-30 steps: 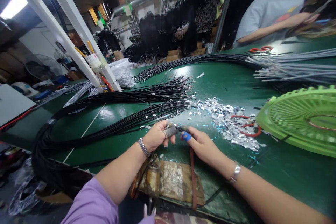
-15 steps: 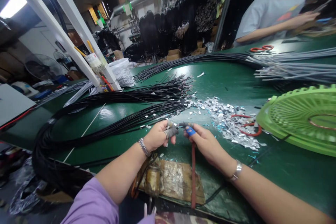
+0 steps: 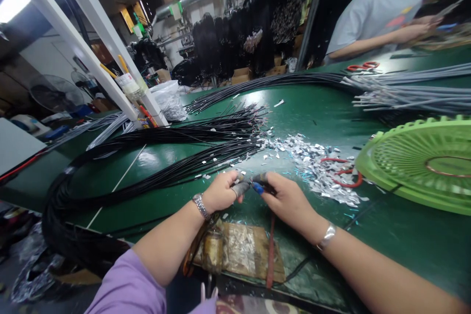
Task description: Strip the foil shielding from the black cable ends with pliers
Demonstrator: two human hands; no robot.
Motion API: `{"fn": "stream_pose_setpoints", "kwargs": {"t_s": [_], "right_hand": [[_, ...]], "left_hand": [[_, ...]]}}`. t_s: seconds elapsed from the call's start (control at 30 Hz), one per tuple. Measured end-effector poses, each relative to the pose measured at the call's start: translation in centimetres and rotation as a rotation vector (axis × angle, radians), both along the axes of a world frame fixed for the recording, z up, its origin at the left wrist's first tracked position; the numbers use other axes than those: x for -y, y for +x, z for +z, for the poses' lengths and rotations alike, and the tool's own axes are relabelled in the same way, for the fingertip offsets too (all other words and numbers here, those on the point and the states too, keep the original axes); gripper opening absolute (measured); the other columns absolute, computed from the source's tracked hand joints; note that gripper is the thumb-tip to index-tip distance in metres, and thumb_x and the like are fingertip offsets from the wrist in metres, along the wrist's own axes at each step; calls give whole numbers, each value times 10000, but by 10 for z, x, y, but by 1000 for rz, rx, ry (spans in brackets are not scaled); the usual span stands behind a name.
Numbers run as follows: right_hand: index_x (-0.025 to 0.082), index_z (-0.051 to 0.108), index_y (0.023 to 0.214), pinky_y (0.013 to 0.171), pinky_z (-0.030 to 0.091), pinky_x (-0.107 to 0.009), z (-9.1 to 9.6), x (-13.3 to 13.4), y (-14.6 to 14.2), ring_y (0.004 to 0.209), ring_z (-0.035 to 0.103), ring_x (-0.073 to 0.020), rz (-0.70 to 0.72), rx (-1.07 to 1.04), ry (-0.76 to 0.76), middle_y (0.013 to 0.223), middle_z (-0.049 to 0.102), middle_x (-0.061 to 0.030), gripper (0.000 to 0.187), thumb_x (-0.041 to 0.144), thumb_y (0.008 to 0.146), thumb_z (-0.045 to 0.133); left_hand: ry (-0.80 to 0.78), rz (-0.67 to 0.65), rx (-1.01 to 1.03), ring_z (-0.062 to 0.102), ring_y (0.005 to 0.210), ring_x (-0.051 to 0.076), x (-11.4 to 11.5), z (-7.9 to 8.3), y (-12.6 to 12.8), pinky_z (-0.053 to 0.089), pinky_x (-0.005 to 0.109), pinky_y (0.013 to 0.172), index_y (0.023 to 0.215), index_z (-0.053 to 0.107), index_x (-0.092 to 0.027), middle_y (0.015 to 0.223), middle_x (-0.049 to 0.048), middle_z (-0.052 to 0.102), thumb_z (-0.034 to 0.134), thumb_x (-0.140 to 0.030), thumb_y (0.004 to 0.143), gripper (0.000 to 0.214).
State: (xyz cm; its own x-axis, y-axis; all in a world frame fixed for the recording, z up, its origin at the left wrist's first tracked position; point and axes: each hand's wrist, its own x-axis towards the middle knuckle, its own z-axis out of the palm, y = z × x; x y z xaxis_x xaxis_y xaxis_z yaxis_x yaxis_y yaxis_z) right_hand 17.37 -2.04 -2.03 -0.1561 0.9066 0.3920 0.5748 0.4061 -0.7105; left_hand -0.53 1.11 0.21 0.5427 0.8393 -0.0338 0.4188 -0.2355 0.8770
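Observation:
My left hand is closed, its taped fingertips pinching the end of a thin black cable that runs off to the left into the long black cable bundle. Right beside it, my right hand, with blue tape on a fingertip, is also closed in a pinch on the same cable end; the two hands almost touch. Both hover just above the green table, over a worn brown pad at the near edge.
Silver and blue foil scraps and red-handled scissors lie right of my hands. A green plastic fan grille sits at the right. Grey cables lie far right, where another person works. White frame posts stand at left.
My right hand has moved back in toward my left, closing the small gap that opened half a second ago. The view has shifted slightly.

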Motion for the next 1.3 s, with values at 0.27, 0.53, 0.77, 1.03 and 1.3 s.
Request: {"fn": "stream_pose_setpoints", "kwargs": {"t_s": [0.27,0.53,0.77,1.03,1.3], "right_hand": [[231,410,537,486,261,-266,11,5,-2,479,369,-132,282,-160,-300,483,444,25,210,319,702,507],[229,414,510,449,217,-252,13,3,-3,439,296,-107,262,-350,-439,438,383,50,272,403,652,567],[232,439,518,432,214,-254,15,-2,-4,433,297,-110,66,-503,-508,441,382,47,215,388,617,548],[242,439,507,364,184,-255,7,-22,33,363,215,-84,-121,-893,-491,397,312,70,332,467,659,631],[187,570,670,415,239,-230,8,-2,0,449,354,-79,36,-788,-570,547,535,31,415,507,532,794]], "left_hand": [[61,-162,-96,418,466,94,-2,2,-7,302,225,496,637,498,-178,508,-23,505,589,-412,786,291],[-293,-157,-3,351,364,53,-7,-2,-5,260,197,403,649,482,-172,452,-48,477,638,-657,655,509],[-298,-47,123,300,345,47,-4,4,2,208,197,382,638,502,-167,390,-68,405,661,-636,633,496],[-407,81,209,232,317,29,-8,8,-5,109,180,341,727,557,-158,385,-90,385,692,-561,616,439],[-371,54,167,247,307,26,-5,6,-2,138,181,341,695,534,-159,388,-81,416,673,-598,623,467]]}}
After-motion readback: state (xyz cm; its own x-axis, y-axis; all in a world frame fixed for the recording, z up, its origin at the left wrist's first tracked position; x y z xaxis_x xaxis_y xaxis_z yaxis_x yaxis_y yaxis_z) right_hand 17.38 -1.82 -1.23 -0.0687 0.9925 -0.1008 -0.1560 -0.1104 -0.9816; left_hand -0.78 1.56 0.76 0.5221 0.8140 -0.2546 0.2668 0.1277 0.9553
